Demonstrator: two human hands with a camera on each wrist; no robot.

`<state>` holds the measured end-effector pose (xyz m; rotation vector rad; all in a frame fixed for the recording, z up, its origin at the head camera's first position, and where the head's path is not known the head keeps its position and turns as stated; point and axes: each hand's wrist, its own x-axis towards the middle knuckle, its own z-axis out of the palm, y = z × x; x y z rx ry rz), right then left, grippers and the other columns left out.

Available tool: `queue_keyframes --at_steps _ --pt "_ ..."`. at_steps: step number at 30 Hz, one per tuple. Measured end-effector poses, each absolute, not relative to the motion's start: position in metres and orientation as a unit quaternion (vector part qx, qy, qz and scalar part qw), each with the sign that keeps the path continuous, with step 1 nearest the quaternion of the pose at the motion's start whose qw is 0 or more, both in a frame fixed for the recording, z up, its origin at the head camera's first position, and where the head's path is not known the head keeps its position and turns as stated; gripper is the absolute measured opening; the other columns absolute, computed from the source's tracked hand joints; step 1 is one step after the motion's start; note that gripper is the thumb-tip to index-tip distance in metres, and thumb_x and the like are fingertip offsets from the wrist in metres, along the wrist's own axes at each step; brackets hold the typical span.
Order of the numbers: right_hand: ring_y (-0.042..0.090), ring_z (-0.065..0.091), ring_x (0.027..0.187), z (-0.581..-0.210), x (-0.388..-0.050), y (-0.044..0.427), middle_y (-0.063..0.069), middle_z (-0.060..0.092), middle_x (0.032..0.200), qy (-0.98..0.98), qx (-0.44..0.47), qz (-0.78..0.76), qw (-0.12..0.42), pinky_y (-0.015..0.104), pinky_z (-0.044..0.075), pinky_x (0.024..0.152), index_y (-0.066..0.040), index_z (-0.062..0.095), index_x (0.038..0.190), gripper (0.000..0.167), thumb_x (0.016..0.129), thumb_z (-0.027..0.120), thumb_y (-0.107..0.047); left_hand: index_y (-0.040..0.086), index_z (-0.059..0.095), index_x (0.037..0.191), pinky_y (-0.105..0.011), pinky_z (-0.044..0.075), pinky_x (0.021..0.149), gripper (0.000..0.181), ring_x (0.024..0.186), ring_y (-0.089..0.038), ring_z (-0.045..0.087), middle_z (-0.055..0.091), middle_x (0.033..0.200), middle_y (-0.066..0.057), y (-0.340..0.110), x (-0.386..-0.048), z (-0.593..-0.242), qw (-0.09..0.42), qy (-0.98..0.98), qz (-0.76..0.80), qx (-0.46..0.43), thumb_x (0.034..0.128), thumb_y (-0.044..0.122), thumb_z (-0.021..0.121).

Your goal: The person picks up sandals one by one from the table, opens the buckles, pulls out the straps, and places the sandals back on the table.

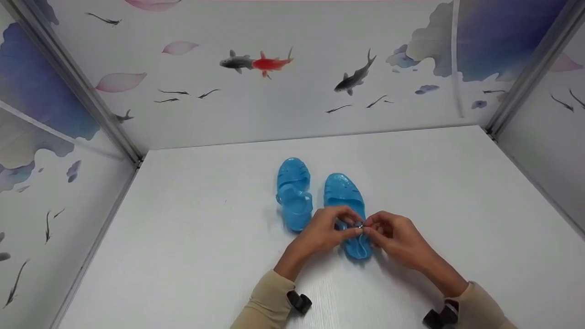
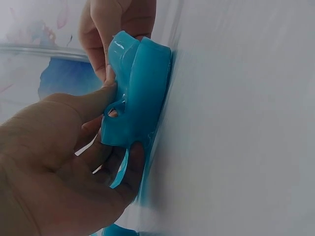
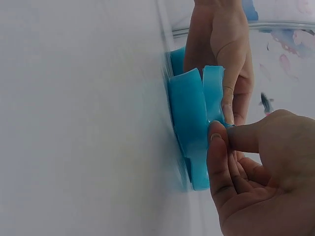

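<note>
Two blue jelly sandals rest on the white table. The right-hand sandal (image 1: 343, 188) lies between both hands, toe pointing away. Over its ankle strap, my left hand (image 1: 325, 232) pinches the strap beside a small metallic buckle (image 1: 359, 225). From the other side my right hand (image 1: 402, 237) pinches the strap at the buckle between thumb and index finger, also seen in the right wrist view. The left wrist view shows the sandal's heel (image 2: 147, 88) with left fingers against its side. Fingers partly hide the buckle, so whether it is fastened cannot be told.
The other blue sandal (image 1: 294, 176) stands just left, its strap (image 1: 297, 192) lying across it. White panels with painted fish (image 1: 274, 64) enclose the table (image 1: 192, 219) at the back and sides, joined by metal corner posts (image 1: 87, 91).
</note>
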<state>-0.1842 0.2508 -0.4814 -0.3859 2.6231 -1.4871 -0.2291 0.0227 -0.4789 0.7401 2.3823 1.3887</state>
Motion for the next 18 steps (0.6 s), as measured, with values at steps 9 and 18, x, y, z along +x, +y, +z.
queue_keyframes --at_steps 9,18 --pt "0.014 0.068 0.073 -0.4861 -0.1866 0.2519 0.007 0.071 0.091 0.864 -0.126 -0.485 0.046 0.026 0.062 0.066 -0.006 0.071 0.117 0.015 0.107 0.071 -0.017 0.027 0.076 0.123 -0.025 0.057 0.098 0.023 0.107 -0.001 0.068 0.079 0.116 0.011 0.0231 -0.2291 -0.4789 0.141 0.831 0.480 0.242 0.1006 0.032 0.080" --pt "0.012 0.068 0.073 -0.4863 -0.1895 0.2589 0.006 0.073 0.090 0.862 -0.157 -0.480 0.040 0.025 0.061 0.066 -0.004 0.071 0.116 0.019 0.105 0.074 -0.020 0.024 0.077 0.121 -0.024 0.056 0.098 0.022 0.106 0.000 0.069 0.079 0.114 0.011 0.0217 -0.2299 -0.4815 0.133 0.820 0.499 0.249 0.0996 0.029 0.081"
